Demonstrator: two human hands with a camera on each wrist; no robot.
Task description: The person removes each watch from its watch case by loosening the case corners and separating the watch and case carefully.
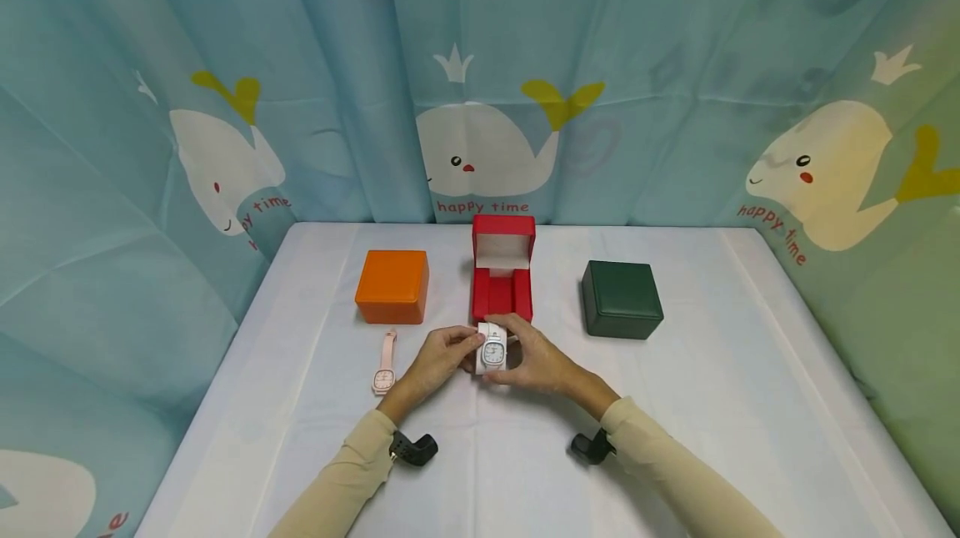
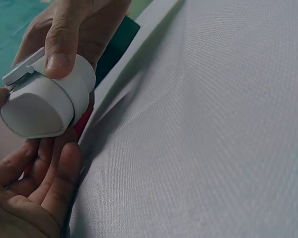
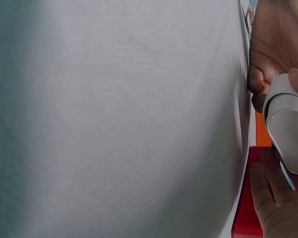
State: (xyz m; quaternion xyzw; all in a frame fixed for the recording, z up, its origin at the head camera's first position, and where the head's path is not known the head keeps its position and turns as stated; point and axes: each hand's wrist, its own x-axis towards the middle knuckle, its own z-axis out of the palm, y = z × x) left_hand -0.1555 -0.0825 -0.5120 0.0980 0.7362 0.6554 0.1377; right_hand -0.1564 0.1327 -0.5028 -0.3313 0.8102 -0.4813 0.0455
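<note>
A white wristwatch with a square-rounded face is wrapped round a white cushion, held just in front of an open red watch box. My left hand grips its left side, thumb on top and fingers beneath. From the right, my right hand holds it too; its thumb presses on the white band in the left wrist view. In the right wrist view the cushion's pale end shows between both hands. A pink watch lies flat, left of my left hand.
A closed orange box stands left of the red one, and a closed dark green box to its right. All rest on a white-covered table. Blue curtains printed with whales hang round it.
</note>
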